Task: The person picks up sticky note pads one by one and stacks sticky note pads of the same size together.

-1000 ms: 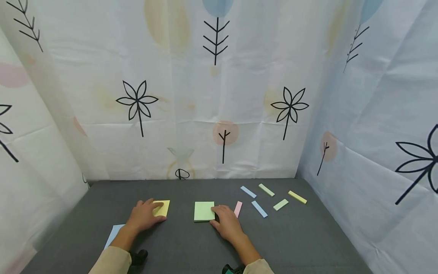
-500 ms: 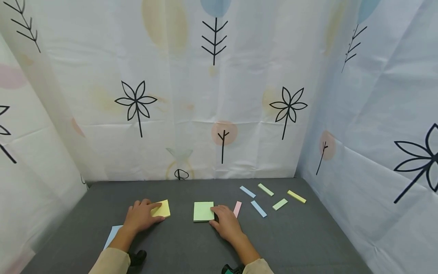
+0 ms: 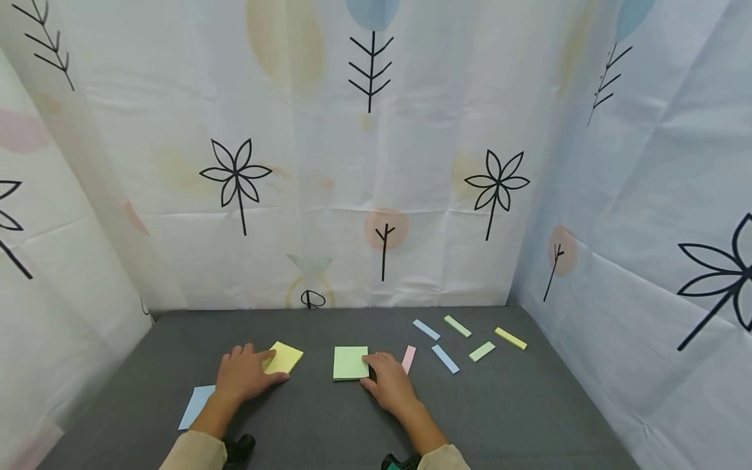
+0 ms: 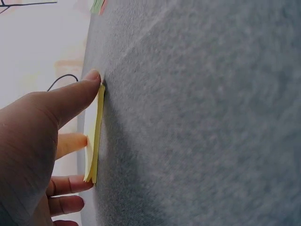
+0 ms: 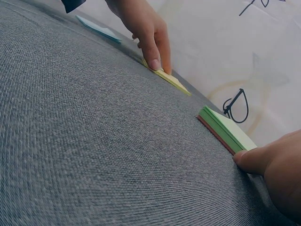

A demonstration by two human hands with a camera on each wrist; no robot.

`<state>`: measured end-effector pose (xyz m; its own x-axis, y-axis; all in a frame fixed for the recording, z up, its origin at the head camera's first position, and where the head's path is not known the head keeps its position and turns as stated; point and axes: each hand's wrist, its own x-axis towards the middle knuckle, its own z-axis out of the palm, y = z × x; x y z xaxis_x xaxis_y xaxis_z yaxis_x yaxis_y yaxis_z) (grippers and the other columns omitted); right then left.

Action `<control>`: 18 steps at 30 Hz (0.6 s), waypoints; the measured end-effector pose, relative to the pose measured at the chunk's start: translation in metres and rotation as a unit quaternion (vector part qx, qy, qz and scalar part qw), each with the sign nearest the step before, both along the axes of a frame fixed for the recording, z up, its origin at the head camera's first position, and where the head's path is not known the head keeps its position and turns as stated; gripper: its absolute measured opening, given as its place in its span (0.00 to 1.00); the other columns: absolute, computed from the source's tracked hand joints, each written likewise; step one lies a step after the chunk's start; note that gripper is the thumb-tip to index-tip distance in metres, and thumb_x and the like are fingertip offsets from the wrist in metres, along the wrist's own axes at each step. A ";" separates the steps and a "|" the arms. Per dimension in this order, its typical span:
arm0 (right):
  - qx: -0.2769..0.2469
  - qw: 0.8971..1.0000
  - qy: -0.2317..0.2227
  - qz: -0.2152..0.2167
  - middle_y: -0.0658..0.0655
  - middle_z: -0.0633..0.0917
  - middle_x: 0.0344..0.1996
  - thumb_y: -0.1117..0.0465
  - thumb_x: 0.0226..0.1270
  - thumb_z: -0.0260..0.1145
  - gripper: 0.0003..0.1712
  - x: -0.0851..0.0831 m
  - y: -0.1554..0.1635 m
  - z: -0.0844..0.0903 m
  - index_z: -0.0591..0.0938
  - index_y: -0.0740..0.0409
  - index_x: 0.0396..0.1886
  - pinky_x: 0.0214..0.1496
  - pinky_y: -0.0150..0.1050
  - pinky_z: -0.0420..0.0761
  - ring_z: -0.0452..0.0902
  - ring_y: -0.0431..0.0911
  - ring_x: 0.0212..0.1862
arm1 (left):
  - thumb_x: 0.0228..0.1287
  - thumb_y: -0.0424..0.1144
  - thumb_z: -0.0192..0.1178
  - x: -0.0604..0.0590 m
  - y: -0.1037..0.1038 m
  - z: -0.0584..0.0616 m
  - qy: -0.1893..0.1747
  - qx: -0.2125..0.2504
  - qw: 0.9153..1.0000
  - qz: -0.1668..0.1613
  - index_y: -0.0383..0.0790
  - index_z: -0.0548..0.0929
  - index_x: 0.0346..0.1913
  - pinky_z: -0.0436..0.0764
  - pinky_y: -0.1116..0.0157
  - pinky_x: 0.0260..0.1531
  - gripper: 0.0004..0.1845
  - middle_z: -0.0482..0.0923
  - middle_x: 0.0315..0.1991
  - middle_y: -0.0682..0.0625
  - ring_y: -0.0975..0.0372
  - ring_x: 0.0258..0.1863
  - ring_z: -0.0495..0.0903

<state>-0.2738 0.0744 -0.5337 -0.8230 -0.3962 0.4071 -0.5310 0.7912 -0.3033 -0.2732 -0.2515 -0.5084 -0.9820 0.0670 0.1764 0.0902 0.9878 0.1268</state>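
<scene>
The left hand (image 3: 243,375) rests on the grey mat (image 3: 517,405) with its thumb and fingers bracketing the yellow pad (image 3: 284,357), which lies flat, turned at an angle, left of centre. The left wrist view shows the thumb tip against one edge and fingers at the far edge; the pad appears pinched across its width, though whether it is lifted off the mat at all cannot be told.

The right hand (image 3: 390,385) lies beside the green pad (image 3: 350,362), thumb tip touching its near right edge. The fingers are relaxed and it grips nothing.

Judgement on handling: both pads are thin, light stacks of paper sheets, stiff enough as a block but soft at the corners. The top sheets will likely peel or curl if dragged by a fingertip. The textured mat should give friction, so sliding may skew a pad rather than move it straight. The best hold is across two opposite edges, thumb on one side and fingers on the other.

A blue sheet (image 3: 196,405) lies near the left forearm. Coloured strips (image 3: 444,358), pink, blue, green and yellow, are scattered right of the green pad, apart from both hands.
</scene>
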 end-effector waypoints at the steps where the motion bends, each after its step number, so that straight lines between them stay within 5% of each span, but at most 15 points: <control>1: 0.000 1.000 -0.001 0.000 0.54 0.83 0.51 0.56 0.60 0.72 0.25 0.000 0.000 0.000 0.81 0.59 0.56 0.58 0.48 0.72 0.75 0.52 0.57 | 0.45 0.75 0.61 0.000 0.001 0.000 -0.003 -0.001 1.000 0.001 0.46 0.83 0.57 0.67 0.44 0.40 0.43 0.74 0.38 0.39 0.45 0.41 0.72; 11: -0.001 1.000 -0.006 -0.001 0.54 0.83 0.51 0.56 0.60 0.72 0.25 0.001 0.000 0.001 0.81 0.58 0.56 0.58 0.48 0.72 0.75 0.52 0.57 | 0.51 0.61 0.68 0.001 0.015 -0.006 -0.002 -0.008 1.000 0.003 0.36 0.83 0.53 0.70 0.47 0.37 0.35 0.79 0.36 0.40 0.47 0.36 0.74; 18: 0.002 1.000 0.001 0.002 0.55 0.83 0.51 0.56 0.60 0.72 0.25 0.002 0.001 0.002 0.81 0.59 0.56 0.58 0.48 0.73 0.75 0.52 0.57 | 0.52 0.48 0.72 -0.001 0.020 -0.003 -0.005 0.030 1.000 -0.007 0.36 0.86 0.48 0.71 0.51 0.34 0.24 0.78 0.29 0.48 0.53 0.31 0.73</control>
<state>-0.2720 0.0749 -0.5320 -0.8209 -0.4004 0.4072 -0.5341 0.7907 -0.2993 -0.2738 -0.2316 -0.5114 -0.9827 0.0708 0.1710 0.1028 0.9770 0.1866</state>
